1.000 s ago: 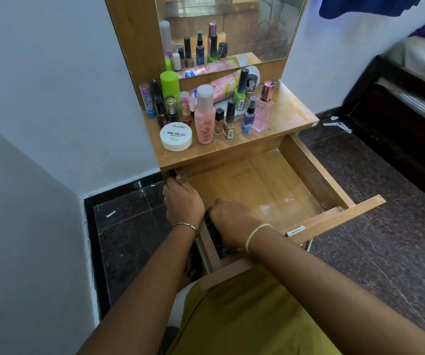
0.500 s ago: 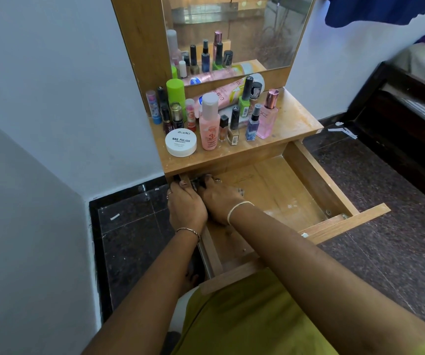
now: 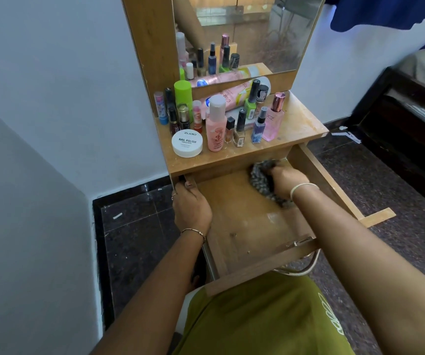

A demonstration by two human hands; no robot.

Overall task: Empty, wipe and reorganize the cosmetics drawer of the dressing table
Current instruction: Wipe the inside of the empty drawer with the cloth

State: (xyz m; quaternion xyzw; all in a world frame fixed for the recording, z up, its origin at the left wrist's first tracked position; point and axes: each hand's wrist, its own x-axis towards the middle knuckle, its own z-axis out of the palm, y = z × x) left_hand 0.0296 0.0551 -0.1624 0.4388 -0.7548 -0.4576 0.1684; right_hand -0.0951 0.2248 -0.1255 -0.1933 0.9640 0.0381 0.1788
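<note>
Under the tabletop [image 3: 299, 123], the drawer [image 3: 244, 226] is out, bare wood scuffed pale; right hand [image 3: 287, 179] clutches a grey cloth [image 3: 262, 181] at its one o'clock corner, left hand [image 3: 192, 204] grips its ten o'clock wall. Twelve o'clock holds crowded cosmetics [image 3: 216, 125]; dark tiles [image 3: 139, 226] around.

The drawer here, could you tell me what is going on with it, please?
A person is wiping the emptied drawer. The right hand grips a grey cloth pressed to the drawer floor at its far right corner, while the left hand holds the drawer's left wall. The cosmetics sit on the tabletop above, not yet put back.
</note>
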